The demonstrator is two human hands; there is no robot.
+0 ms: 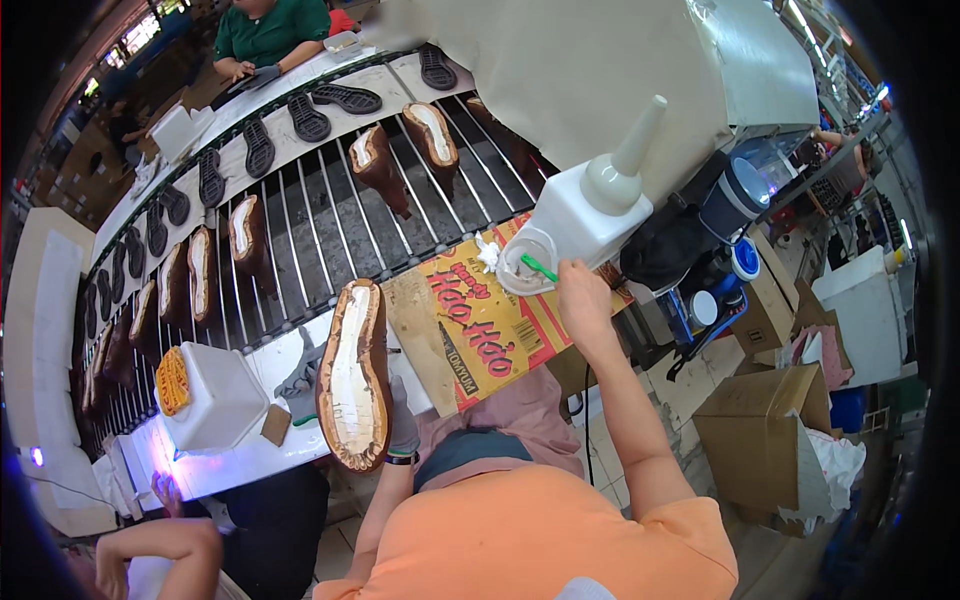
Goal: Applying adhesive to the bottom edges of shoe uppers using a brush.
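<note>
My left hand point(402, 422), in a grey glove, grips a brown shoe upper point(355, 378) from its right side. The upper is held bottom up, its pale underside facing me; my left fingers are mostly hidden behind it. My right hand point(583, 296) is closed on a green-handled brush point(538, 267). The brush's far end dips into a small translucent cup point(511, 274), where its tip is hard to make out. Beside the cup stands a white plastic bottle point(578, 214) with a long nozzle. Under the cup lies a yellow and red cardboard sheet point(425, 345).
A rack of metal rods point(318, 215) carries several brown shoe uppers point(432, 133), bottoms up. Black soles point(308, 118) line a pale strip beyond. One person point(270, 35) sits across; another's arm point(165, 545) is at lower left. A cardboard box point(745, 440) stands at right.
</note>
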